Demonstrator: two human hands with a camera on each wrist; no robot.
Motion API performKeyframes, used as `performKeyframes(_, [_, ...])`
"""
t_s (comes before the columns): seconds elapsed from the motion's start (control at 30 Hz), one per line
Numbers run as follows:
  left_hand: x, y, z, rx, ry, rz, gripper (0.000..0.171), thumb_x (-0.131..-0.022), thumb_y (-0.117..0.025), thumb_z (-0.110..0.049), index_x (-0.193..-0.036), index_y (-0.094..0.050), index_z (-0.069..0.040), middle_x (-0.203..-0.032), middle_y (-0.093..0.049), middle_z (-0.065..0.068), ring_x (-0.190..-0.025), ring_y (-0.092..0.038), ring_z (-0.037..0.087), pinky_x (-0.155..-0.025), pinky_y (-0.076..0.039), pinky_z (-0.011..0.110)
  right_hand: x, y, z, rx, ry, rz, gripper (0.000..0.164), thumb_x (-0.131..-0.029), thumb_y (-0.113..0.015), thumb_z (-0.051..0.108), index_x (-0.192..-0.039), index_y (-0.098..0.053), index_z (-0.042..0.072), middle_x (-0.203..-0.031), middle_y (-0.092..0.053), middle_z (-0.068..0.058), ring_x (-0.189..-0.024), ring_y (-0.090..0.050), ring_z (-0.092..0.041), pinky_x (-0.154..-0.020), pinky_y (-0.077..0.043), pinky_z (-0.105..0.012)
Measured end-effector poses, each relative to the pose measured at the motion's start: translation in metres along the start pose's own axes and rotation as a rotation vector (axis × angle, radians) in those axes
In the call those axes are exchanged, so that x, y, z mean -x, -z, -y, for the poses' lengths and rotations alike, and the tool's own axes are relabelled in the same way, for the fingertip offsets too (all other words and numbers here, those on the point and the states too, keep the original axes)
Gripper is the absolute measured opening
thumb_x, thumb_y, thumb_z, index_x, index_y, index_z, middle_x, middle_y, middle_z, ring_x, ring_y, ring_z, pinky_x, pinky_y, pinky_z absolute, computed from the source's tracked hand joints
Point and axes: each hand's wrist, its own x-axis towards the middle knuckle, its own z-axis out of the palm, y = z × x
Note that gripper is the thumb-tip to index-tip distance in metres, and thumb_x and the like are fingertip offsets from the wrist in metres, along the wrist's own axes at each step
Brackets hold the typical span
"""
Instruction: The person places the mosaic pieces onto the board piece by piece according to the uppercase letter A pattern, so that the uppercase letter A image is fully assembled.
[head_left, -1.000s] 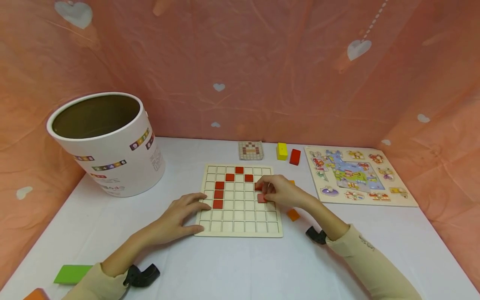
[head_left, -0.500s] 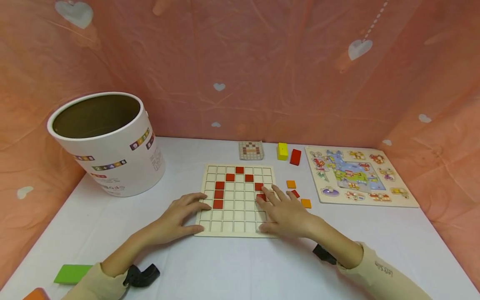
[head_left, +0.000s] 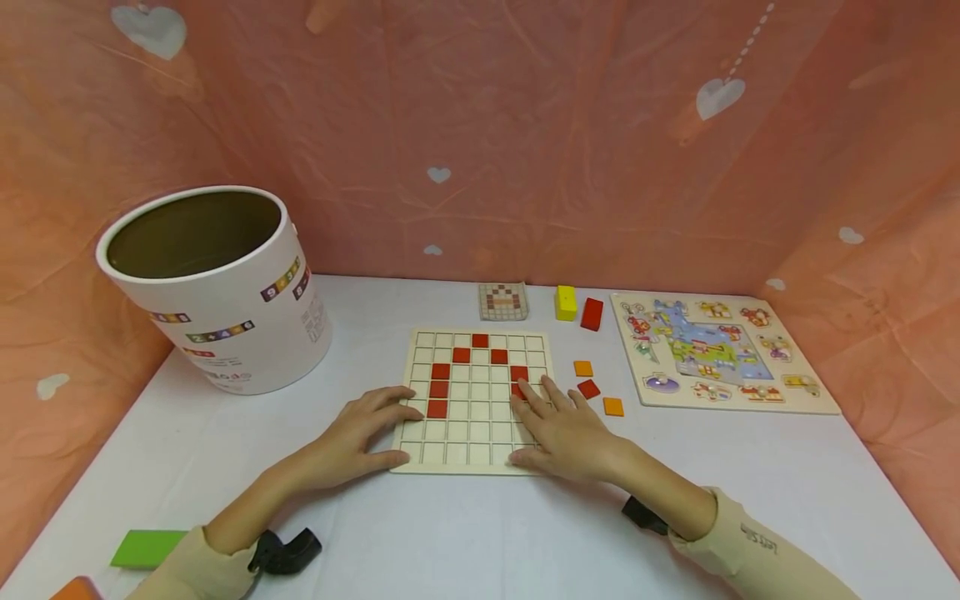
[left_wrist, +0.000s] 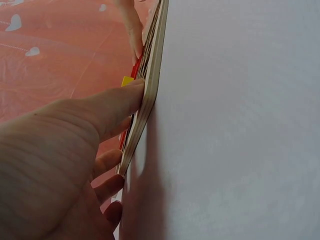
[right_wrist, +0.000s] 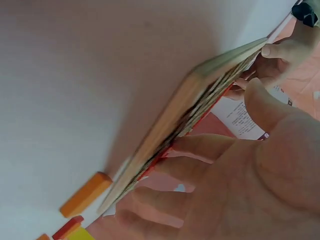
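Observation:
A cream wooden grid board [head_left: 480,469] lies flat on the table, with several red square tiles set in its cells in an arch shape. My left hand [head_left: 360,437] rests its fingertips and thumb on the board's left edge. Fingers spread, my right hand [head_left: 570,437] lies over the board's right side. Its fingertips touch a red tile [head_left: 517,388], partly covered, just below another red tile [head_left: 519,372]. Seen from the right wrist, the fingers [right_wrist: 185,170] are extended against the board's top face.
Right of the board lie a red tile [head_left: 588,389] and orange tiles [head_left: 582,368]. Behind are a pattern card [head_left: 503,302], a yellow block [head_left: 566,303] and a red block [head_left: 592,314]. A puzzle board [head_left: 652,392] lies right; a white bucket [head_left: 247,333] stands left.
The right hand has let go of the red tile it pinched, which now lies in the right-hand column. That hand has moved down and spread its fingers. The left hand stays put.

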Motion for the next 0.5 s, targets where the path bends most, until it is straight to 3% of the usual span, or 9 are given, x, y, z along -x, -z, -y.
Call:
performKeyframes(0.2, [0.0, 0.001, 0.0, -0.009, -0.011, -0.007, 0.047, -0.087, -0.077, -0.032, -0.13, -0.061, -0.02, -0.152, -0.041, 0.01, -0.142, -0.033, 0.036, -0.108, -0.024, 0.061, -0.001, 0.001, -0.009, -0.091, 0.028, -0.013, 0.078, -0.096, -0.059, 0.05, -0.154, -0.034, 0.004, -0.162, -0.022, -0.016, -0.148, -0.014, -0.045, -0.112, -0.019, -0.066])
performKeyframes(0.33, [0.0, 0.001, 0.001, -0.006, -0.005, -0.004, 0.047, -0.088, -0.076, -0.033, -0.13, -0.061, -0.021, -0.152, -0.04, 0.01, -0.142, -0.033, 0.036, -0.108, -0.024, 0.061, 0.001, 0.01, -0.028, -0.3, 0.019, -0.081, 0.066, -0.096, -0.066, 0.033, -0.149, -0.043, 0.002, -0.157, -0.035, -0.019, -0.145, -0.025, -0.044, -0.112, -0.023, -0.064])
performKeyframes(0.5, [0.0, 0.0, -0.001, 0.0, -0.003, -0.003, 0.046, -0.087, -0.077, -0.032, -0.13, -0.061, -0.02, -0.152, -0.04, 0.01, -0.141, -0.033, 0.036, -0.108, -0.024, 0.06, 0.002, 0.021, -0.069, -0.578, -0.004, -0.186, 0.04, -0.092, -0.066, 0.003, -0.131, -0.059, -0.005, -0.132, -0.059, -0.022, -0.123, -0.052, -0.04, -0.105, -0.037, -0.06])
